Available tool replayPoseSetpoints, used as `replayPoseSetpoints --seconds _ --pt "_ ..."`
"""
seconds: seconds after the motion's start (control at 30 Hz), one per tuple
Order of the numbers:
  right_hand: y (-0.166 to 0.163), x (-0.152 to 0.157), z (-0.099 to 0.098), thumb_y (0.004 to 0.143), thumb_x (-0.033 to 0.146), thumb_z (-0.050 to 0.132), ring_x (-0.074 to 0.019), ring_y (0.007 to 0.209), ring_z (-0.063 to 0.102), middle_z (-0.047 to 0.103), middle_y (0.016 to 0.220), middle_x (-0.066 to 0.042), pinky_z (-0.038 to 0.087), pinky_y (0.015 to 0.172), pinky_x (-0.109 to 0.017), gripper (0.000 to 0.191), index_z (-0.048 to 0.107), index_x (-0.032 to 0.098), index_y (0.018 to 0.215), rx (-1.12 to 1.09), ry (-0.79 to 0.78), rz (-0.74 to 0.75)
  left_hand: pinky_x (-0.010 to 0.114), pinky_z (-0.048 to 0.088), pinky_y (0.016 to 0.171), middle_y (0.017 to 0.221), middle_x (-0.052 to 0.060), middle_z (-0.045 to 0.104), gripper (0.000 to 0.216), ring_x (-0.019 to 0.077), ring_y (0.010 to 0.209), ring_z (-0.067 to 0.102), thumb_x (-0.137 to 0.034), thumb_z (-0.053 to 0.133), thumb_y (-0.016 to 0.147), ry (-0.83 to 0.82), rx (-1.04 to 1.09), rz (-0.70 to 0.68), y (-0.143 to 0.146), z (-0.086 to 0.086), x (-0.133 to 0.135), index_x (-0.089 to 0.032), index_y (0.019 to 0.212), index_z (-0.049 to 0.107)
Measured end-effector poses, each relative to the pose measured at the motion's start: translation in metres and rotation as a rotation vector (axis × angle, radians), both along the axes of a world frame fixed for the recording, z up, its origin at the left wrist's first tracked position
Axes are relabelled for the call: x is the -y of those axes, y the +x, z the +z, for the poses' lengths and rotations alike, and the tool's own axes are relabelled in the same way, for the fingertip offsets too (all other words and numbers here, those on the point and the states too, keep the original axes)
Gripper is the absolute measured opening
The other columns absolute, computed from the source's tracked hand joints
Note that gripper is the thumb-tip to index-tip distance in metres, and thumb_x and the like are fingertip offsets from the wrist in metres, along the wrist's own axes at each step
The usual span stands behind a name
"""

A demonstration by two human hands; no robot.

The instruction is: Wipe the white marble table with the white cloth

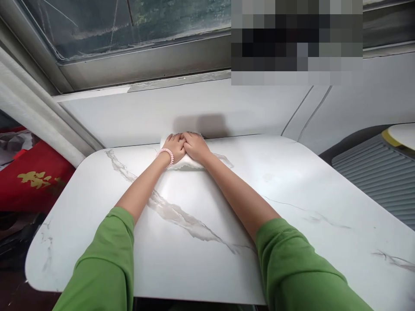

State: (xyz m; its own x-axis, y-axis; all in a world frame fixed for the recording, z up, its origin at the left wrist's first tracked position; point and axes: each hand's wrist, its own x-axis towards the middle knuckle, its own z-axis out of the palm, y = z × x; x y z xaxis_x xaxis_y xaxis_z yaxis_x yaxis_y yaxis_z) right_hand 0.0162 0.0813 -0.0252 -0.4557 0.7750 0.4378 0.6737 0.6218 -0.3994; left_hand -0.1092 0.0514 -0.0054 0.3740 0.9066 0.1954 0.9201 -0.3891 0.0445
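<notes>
Both my arms, in green sleeves, reach across a white marble-patterned table (292, 203) to its far edge by the wall. My left hand (174, 147), with a pink coiled band on the wrist, and my right hand (195, 146) lie side by side, fingers flat and together, pressing down on a white cloth (184, 163) bunched under them. The hands touch each other at the thumbs. Most of the cloth is hidden beneath the palms.
A white wall and a grimy window frame (145, 60) run behind the table. A red cloth with gold print (35, 177) lies low at the left. A grey ribbed surface (379, 172) with a yellow-rimmed object (400, 136) sits at the right.
</notes>
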Motion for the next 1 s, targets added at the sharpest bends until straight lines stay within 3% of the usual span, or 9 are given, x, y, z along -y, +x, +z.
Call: replayPoseSetpoints --seconds 0.17,0.33,0.47,0.6,0.77,0.87,1.0 --pt "0.007 0.008 0.000 0.078 0.012 0.036 -0.0283 0.096 0.056 0.066 0.101 -0.013 0.041 0.091 -0.042 0.028 0.057 0.018 0.096 -0.010 0.006 -0.016 0.043 0.020 0.118 0.143 0.013 0.048 0.044 0.0240 0.135 0.039 -0.020 0.034 0.093 -0.005 0.018 0.006 0.007 -0.001 0.006 -0.013 0.132 0.052" --pt "0.033 0.038 -0.001 0.079 0.013 0.035 -0.0283 0.102 0.054 0.065 0.108 -0.015 0.039 0.095 -0.043 0.032 0.058 0.016 0.100 -0.013 0.001 -0.019 0.044 0.017 0.119 0.149 0.015 0.041 0.047 0.0249 0.140 0.033 -0.021 0.034 0.094 -0.047 0.016 -0.028 0.031 0.002 0.033 -0.010 0.137 0.047" --pt "0.068 0.082 0.002 0.081 0.016 0.035 -0.0294 0.104 0.054 0.064 0.111 -0.016 0.039 0.096 -0.045 0.034 0.058 0.014 0.107 0.009 0.007 0.013 0.045 0.013 0.121 0.153 0.017 0.035 0.052 0.0263 0.144 0.027 -0.021 0.034 0.094 -0.098 0.007 -0.029 0.064 0.004 0.079 -0.006 0.143 0.040" --pt "0.105 0.147 0.008 0.082 0.017 0.037 -0.0297 0.106 0.054 0.063 0.113 -0.015 0.040 0.098 -0.048 0.036 0.058 0.016 0.110 0.008 0.027 0.112 0.049 0.012 0.121 0.155 0.019 0.030 0.055 0.0297 0.145 0.023 -0.025 0.036 0.094 -0.133 0.021 -0.020 0.092 0.006 0.148 -0.004 0.144 0.036" --pt "0.138 0.235 0.011 0.084 0.020 0.040 -0.0297 0.118 0.051 0.059 0.127 -0.013 0.035 0.107 -0.054 0.040 0.055 0.019 0.122 0.009 0.039 0.160 0.053 0.012 0.120 0.155 0.021 0.028 0.058 0.0335 0.146 0.019 -0.030 0.039 0.092 -0.157 0.039 -0.163 0.112 0.006 0.231 -0.004 0.143 0.037" --pt "0.146 0.269 0.009 0.085 0.019 0.039 -0.0299 0.123 0.048 0.056 0.131 -0.012 0.034 0.109 -0.057 0.046 0.050 0.022 0.130 0.035 0.033 0.065 0.054 0.014 0.120 0.155 0.021 0.028 0.059 0.0331 0.146 0.019 -0.031 0.040 0.091 -0.154 0.066 -0.253 0.117 0.006 0.253 -0.005 0.144 0.036" --pt "0.148 0.274 0.006 0.084 0.016 0.038 -0.0296 0.123 0.048 0.058 0.127 -0.013 0.036 0.108 -0.056 0.045 0.050 0.020 0.128 0.023 0.036 -0.029 0.052 0.014 0.120 0.154 0.021 0.029 0.059 0.0317 0.145 0.021 -0.029 0.041 0.090 -0.177 0.087 -0.309 0.122 0.007 0.247 -0.006 0.144 0.036"
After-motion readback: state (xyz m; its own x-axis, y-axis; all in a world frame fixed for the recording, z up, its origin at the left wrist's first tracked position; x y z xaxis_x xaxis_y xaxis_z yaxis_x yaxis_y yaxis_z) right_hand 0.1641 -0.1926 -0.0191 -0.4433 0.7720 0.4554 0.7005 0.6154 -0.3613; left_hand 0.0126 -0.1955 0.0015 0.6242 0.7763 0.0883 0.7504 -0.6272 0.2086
